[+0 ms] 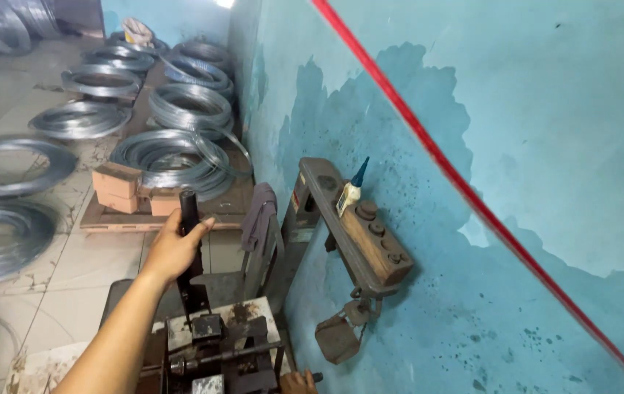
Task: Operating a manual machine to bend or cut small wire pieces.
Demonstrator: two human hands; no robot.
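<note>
My left hand (175,246) is clenched around the black lever handle (190,219) of the small bench machine (221,346), fingers wrapped near the top of the grip with the thumb lying across it. The lever stands close to upright: its long axis runs from the machine's head at about 6 o'clock up to the free tip at 12 o'clock, leaning only slightly, and that tip points toward the coils of wire (173,157) on the floor beyond. The handle sits just left of the picture's centre, directly over the machine.

My right hand (297,381) shows only as a sliver at the bottom edge, at roughly 5 o'clock from the lever, just beside the machine's right side; I cannot tell whether it is clenched or loose. The left hand is plainly the nearer one, being already on the lever.

At 3 o'clock from the handle, a worn control box (370,244) with round buttons hangs on the blue wall (545,146).
</note>
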